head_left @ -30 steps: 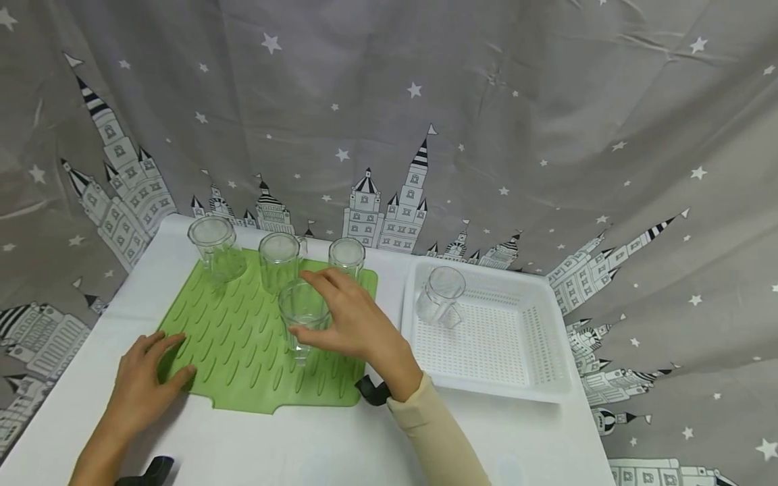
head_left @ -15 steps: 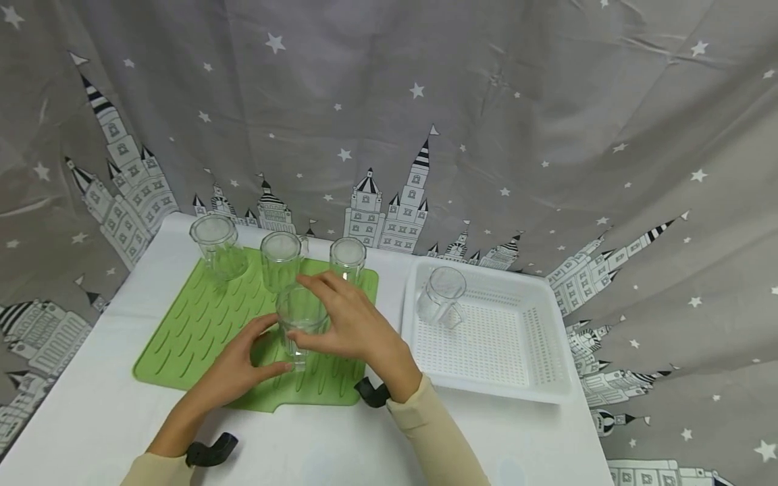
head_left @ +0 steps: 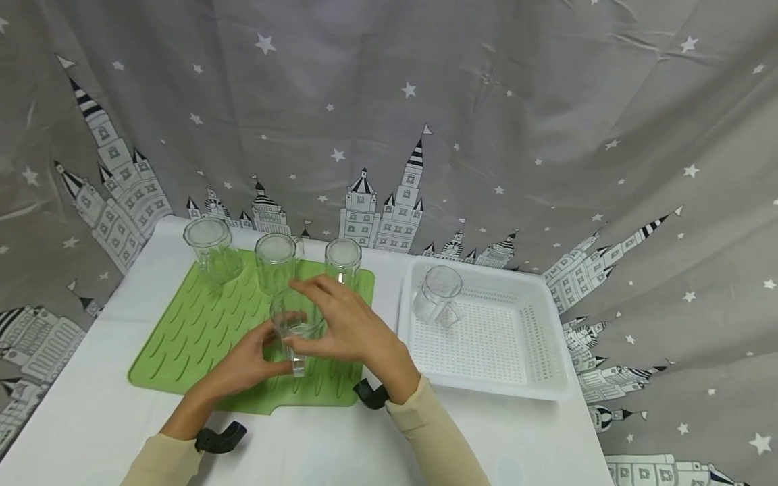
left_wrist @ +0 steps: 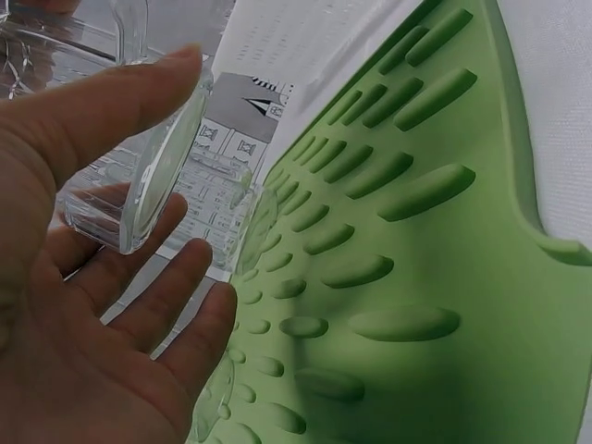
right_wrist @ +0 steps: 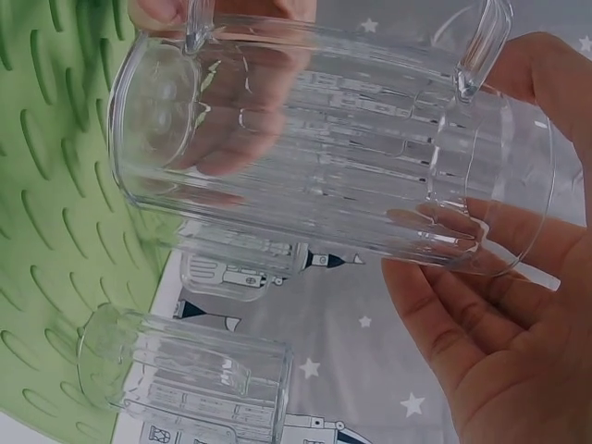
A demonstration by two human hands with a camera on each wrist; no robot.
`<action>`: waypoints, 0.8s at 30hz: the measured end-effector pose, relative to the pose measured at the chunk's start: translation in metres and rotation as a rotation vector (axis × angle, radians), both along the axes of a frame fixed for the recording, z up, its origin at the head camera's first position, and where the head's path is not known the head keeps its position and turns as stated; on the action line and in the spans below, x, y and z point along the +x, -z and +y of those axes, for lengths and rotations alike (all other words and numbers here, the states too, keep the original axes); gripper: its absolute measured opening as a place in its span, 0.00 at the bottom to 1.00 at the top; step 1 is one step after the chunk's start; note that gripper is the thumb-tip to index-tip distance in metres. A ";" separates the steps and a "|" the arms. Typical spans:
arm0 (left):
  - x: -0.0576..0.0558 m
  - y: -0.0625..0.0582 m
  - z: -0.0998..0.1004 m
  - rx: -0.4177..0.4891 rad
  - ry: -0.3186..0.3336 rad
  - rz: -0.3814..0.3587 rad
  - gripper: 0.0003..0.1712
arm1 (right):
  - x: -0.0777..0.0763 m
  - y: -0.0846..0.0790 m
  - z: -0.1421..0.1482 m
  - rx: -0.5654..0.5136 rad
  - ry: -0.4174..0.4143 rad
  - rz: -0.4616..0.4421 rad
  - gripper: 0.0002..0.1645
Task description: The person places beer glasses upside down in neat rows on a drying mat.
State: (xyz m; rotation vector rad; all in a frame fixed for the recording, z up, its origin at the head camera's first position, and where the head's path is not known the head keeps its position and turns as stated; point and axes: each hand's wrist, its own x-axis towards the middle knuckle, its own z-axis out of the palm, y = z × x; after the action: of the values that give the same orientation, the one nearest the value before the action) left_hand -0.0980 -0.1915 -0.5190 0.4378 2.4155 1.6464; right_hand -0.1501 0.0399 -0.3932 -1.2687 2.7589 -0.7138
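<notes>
A clear glass mug [head_left: 295, 312] is held between both hands above the green mat [head_left: 188, 337]; in the right wrist view the mug [right_wrist: 333, 139] lies sideways in the picture. My right hand [head_left: 351, 325] grips it near the rim, thumb on the near side and fingers on the far side. My left hand [head_left: 246, 364] holds the lower part from the left. The left wrist view has the left hand's thumb [left_wrist: 111, 111] across the mug near its base, with fingers behind it. The handle [head_left: 298, 364] points toward the person.
Three more glass mugs stand along the mat's far side: left mug [head_left: 214, 251], middle mug [head_left: 275, 266] and right mug [head_left: 342, 260]. A white perforated basket [head_left: 486, 386] sits to the right with one glass mug [head_left: 437, 295] in it. A grey patterned curtain [head_left: 389, 81] hangs behind.
The left hand has come from the mat's left edge rightward to the mug and now holds its lower part. The right hand has kept its grip; the mug has shifted slightly toward the person.
</notes>
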 end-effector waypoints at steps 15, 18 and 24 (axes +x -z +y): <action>0.006 -0.015 -0.005 -0.089 -0.109 -0.019 0.51 | 0.001 -0.006 0.017 -0.043 0.017 -0.138 0.51; 0.006 -0.020 -0.009 -0.119 -0.143 -0.003 0.53 | -0.002 -0.004 0.026 -0.072 0.042 -0.208 0.51; 0.007 -0.031 -0.015 -0.133 -0.179 0.048 0.51 | -0.008 0.003 0.046 -0.109 0.079 -0.335 0.51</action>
State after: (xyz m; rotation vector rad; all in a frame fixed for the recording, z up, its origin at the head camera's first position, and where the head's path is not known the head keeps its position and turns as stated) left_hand -0.0910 -0.2066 -0.4876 0.2490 2.6489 1.5445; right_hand -0.1576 0.0863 -0.3963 -0.9534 2.5368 -0.9928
